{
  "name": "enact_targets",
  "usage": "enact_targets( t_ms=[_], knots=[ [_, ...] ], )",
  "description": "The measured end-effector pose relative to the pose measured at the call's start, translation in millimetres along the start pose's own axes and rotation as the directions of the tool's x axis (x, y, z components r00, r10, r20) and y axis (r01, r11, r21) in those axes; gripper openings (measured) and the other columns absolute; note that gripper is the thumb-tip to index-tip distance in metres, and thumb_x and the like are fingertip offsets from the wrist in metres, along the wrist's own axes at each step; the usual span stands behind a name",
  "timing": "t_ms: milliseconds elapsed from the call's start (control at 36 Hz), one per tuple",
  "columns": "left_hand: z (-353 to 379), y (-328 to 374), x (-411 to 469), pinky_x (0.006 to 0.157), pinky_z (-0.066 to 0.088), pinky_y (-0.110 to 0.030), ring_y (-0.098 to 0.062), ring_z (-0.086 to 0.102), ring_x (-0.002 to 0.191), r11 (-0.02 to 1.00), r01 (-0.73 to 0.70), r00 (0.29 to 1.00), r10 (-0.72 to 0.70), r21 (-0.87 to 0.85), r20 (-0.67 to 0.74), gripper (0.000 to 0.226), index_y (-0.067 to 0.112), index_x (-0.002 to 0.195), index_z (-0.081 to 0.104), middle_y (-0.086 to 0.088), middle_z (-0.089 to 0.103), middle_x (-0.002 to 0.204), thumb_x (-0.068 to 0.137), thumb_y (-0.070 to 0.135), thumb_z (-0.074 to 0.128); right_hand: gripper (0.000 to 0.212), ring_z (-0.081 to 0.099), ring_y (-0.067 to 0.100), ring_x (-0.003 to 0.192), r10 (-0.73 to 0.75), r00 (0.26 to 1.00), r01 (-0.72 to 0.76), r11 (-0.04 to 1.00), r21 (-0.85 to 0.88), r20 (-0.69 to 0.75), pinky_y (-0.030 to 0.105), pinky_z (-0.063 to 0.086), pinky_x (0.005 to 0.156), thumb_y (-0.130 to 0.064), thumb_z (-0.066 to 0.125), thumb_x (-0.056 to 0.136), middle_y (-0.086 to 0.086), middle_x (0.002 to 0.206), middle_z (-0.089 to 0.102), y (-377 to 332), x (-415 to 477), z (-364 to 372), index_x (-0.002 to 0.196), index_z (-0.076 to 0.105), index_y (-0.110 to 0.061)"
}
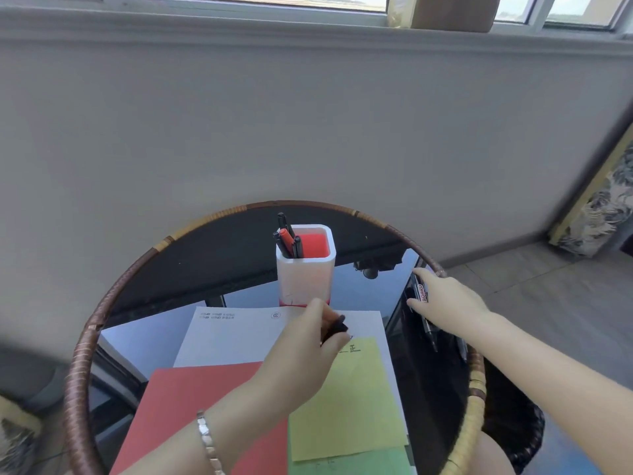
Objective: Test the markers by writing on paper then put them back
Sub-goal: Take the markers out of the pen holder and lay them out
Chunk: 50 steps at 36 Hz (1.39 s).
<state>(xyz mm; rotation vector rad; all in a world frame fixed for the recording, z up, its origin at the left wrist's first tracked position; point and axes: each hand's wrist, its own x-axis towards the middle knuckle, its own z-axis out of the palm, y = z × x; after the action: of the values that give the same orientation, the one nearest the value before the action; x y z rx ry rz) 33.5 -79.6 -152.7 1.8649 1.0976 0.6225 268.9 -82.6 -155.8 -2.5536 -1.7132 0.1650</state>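
Leaning black, red markers [287, 238] in holder [305, 281]

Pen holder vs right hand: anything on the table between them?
No. In the head view, only bare dark glass of the table separates the pen holder from the right hand, which touches markers lying by the rim.

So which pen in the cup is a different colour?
The red marker in the white cup. It leans among black markers at the cup's left side; all the others are black.
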Motion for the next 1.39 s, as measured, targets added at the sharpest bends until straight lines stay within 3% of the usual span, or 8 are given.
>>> enact_targets(
  t_ms=[194,556,694,861,972,1167,1278,1389],
  knots=[
    [56.4,20.0,36.0,0.083,0.047,-0.034,-0.021,0.054,0.099,0.978,-0.047,0.998,0.037,0.205,0.051,0.024,0.015,0.115,0.050,-0.003,0.056,0.112,0.093,0.024,0.051,0.032,0.060,0.023,0.086,-0.067,0.989,0.075,0.996,0.054,-0.128,0.029,0.043,0.060,-0.038,0.044,0.093,0.003,0.096,0.064,20.8,-8.7,13.7,0.123,0.045,-0.027],
    [94.9,32.5,65.0,0.081,0.043,-0.035,-0.026,0.052,0.097,0.922,-0.155,0.983,0.108,0.354,0.148,0.022,0.009,0.106,0.055,-0.009,0.053,0.108,0.092,0.025,0.052,0.031,0.052,0.015,0.084,-0.053,0.984,0.101,0.950,0.296,-0.167,0.030,0.043,0.070,-0.021,0.048,0.091,-0.003,0.092,0.056,23.1,-12.5,0.5,0.121,0.053,-0.019],
    [45.7,18.4,44.2,0.088,0.042,-0.031,-0.016,0.051,0.104,0.941,-0.211,0.977,0.209,0.265,0.036,0.025,0.014,0.114,0.055,-0.001,0.054,0.112,0.093,0.026,0.049,0.025,0.047,0.003,0.072,-0.214,0.928,0.319,0.878,0.357,-0.303,0.026,0.041,0.071,-0.022,0.054,0.088,-0.008,0.085,0.055,-21.3,-14.3,-22.8,0.113,0.058,-0.020],
    [-35.9,-1.0,17.3,0.080,0.047,-0.026,-0.002,0.055,0.088,0.937,-0.174,0.958,0.232,0.304,-0.168,0.016,0.019,0.103,0.062,0.012,0.057,0.095,0.091,0.019,0.051,0.028,0.046,0.004,0.066,-0.379,0.856,0.507,0.748,0.428,-0.351,0.026,0.045,0.069,-0.028,0.060,0.085,-0.005,0.078,0.055,-99.9,-8.4,-48.0,0.112,0.059,-0.019],
    [-76.8,-8.2,6.9,0.074,0.045,-0.020,0.003,0.055,0.086,0.932,-0.137,0.926,0.241,0.336,-0.292,0.015,0.020,0.099,0.063,0.014,0.060,0.089,0.088,0.014,0.054,0.035,0.046,0.007,0.074,-0.433,0.857,0.515,0.736,0.440,-0.280,0.025,0.040,0.071,-0.032,0.058,0.086,-0.009,0.085,0.051,-135.1,-0.5,-52.1,0.119,0.054,-0.023],
    [-99.3,-13.6,-2.5,0.072,0.043,-0.014,0.003,0.055,0.087,0.938,-0.127,0.891,0.251,0.323,-0.379,0.024,0.022,0.109,0.059,0.015,0.059,0.093,0.087,0.013,0.057,0.016,0.050,0.012,0.070,-0.369,0.873,0.474,0.794,0.381,-0.318,0.029,0.043,0.063,-0.030,0.056,0.088,-0.014,0.069,0.049,-148.7,1.2,-53.8,0.099,0.063,-0.019],
    [-94.9,-3.5,-2.3,0.077,0.050,-0.032,-0.002,0.054,0.087,0.926,-0.182,0.871,0.308,0.332,-0.383,0.038,0.023,0.119,0.053,0.011,0.055,0.102,0.083,0.016,0.062,0.015,0.052,0.007,0.058,-0.336,0.808,0.546,0.736,0.400,-0.484,0.034,0.050,0.061,-0.028,0.060,0.086,-0.010,0.067,0.055,-145.1,-18.5,-75.6,0.092,0.065,-0.016],
    [-90.1,17.1,2.1,0.074,0.048,-0.018,0.003,0.053,0.088,0.898,-0.337,0.830,0.425,0.282,-0.361,0.050,0.024,0.129,0.047,0.013,0.048,0.108,0.082,0.021,0.065,0.013,0.052,0.011,0.062,-0.348,0.664,0.665,0.679,0.311,-0.662,0.022,0.045,0.059,-0.027,0.063,0.082,-0.001,0.069,0.064,-141.0,-48.2,-103.2,0.087,0.068,-0.016]
  ],
)
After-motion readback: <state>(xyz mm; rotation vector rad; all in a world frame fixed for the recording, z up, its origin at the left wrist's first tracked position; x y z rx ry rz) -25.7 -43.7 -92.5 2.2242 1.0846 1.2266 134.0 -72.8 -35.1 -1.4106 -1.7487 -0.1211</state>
